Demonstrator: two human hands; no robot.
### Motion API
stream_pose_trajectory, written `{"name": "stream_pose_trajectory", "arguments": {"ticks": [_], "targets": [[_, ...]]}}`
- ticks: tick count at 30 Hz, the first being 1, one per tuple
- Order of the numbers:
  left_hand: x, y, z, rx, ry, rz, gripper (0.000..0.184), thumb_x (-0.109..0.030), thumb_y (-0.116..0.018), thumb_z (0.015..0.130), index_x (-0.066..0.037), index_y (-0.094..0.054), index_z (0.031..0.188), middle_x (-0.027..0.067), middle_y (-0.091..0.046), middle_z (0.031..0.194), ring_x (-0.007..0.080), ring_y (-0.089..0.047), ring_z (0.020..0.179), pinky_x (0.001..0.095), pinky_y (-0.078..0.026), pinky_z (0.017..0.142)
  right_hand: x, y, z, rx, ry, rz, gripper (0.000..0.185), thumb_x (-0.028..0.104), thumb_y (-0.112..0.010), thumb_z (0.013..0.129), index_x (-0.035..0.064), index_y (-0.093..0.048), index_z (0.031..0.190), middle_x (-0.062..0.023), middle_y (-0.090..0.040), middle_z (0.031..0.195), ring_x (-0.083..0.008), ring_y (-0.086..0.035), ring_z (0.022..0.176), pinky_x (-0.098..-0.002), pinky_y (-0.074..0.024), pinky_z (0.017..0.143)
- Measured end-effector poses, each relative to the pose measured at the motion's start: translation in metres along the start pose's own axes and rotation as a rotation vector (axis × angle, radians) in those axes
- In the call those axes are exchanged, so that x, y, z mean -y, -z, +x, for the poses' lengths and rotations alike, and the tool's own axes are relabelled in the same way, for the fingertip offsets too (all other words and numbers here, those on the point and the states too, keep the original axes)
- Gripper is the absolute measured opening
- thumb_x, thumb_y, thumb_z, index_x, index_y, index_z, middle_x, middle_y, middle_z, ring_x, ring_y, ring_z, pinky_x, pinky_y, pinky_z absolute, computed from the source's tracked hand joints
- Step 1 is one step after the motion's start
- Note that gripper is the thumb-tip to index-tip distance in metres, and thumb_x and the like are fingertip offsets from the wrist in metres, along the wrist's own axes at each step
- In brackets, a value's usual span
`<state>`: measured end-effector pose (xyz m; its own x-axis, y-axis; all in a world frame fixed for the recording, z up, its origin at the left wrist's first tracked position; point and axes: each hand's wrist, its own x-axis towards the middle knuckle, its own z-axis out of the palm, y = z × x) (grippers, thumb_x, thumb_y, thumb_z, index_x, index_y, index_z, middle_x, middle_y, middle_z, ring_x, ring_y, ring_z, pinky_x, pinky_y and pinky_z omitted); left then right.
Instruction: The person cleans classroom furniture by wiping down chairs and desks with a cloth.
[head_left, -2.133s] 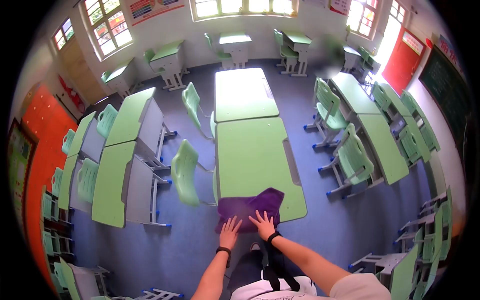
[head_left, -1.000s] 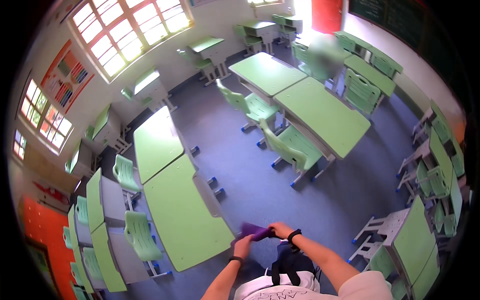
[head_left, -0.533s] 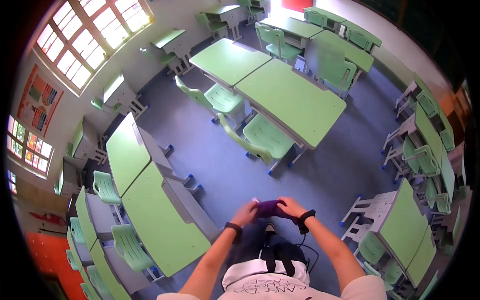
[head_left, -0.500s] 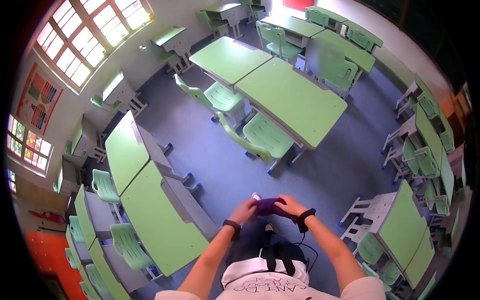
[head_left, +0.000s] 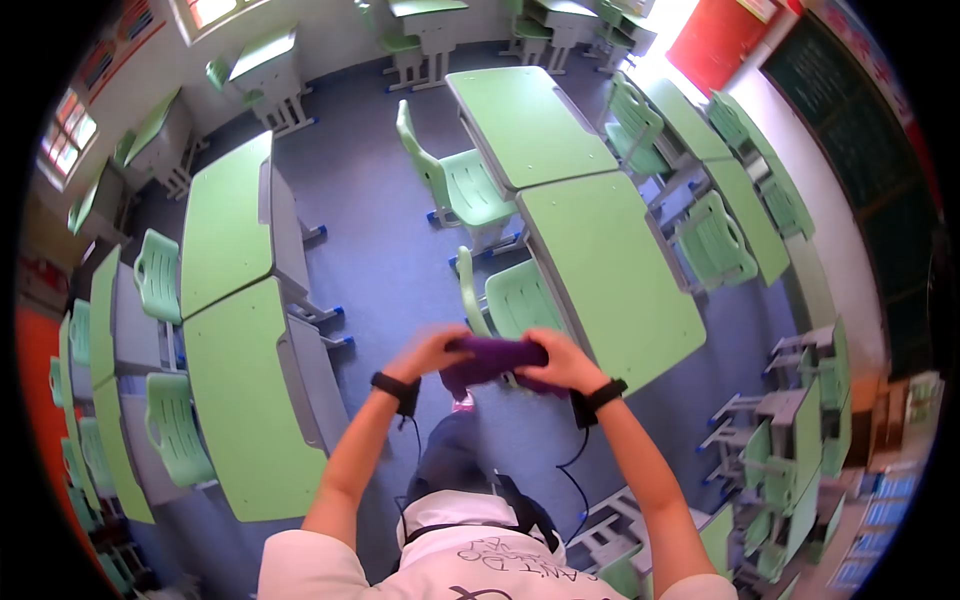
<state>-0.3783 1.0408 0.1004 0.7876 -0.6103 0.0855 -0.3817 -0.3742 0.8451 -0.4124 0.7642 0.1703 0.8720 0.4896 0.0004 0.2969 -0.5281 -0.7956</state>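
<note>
A purple cloth [head_left: 490,360], bunched lengthwise, stretches between my two hands in front of me. My left hand [head_left: 432,352] is closed on its left end, slightly blurred by motion. At the other end my right hand [head_left: 565,362] grips the cloth, with its fingers curled over the top and a fold hanging below. Both wrists wear black bands with thin cables. Just beyond the cloth stands a green chair [head_left: 520,298], pushed up to a green-topped desk [head_left: 615,275].
Another pair of green desks [head_left: 235,395] stands on my left, with chairs [head_left: 178,430] behind it. A blue floor aisle [head_left: 365,200] runs between the desk rows. A dark chalkboard [head_left: 850,130] hangs at the right, and more desks line the walls.
My view has turned right and come closer to the middle desks and chairs. Both hands have risen with the purple cloth, which stays held between them.
</note>
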Motion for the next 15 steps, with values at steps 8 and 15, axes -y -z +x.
{"name": "stream_pose_trajectory", "arguments": {"ticks": [8, 15], "targets": [[0.061, 0.062, 0.103, -0.592, 0.022, 0.324, 0.034, 0.001, -0.059, 0.080, -0.007, -0.060, 0.113, 0.0168, -0.068, 0.096, 0.0373, -0.064, 0.087, 0.0444, -0.051, 0.077, -0.045, 0.014, 0.190, -0.203, 0.185, -0.355, 0.030, -0.003, -0.064, 0.073, 0.0053, -0.049, 0.098, -0.0137, -0.057, 0.099, -0.0379, -0.058, 0.093, -0.0464, -0.0486, 0.076], [0.127, -0.043, 0.085, -0.435, 0.307, -0.025, 0.063, 0.010, -0.046, 0.083, -0.016, -0.048, 0.140, 0.0231, -0.057, 0.127, 0.0395, -0.057, 0.113, 0.0421, -0.048, 0.092, -0.154, -0.060, 0.191, 0.069, 0.027, -0.352, 0.079, -0.011, -0.054, 0.077, 0.0196, -0.033, 0.147, -0.0144, -0.044, 0.145, -0.0399, -0.056, 0.112, -0.0461, -0.0503, 0.088]]}}
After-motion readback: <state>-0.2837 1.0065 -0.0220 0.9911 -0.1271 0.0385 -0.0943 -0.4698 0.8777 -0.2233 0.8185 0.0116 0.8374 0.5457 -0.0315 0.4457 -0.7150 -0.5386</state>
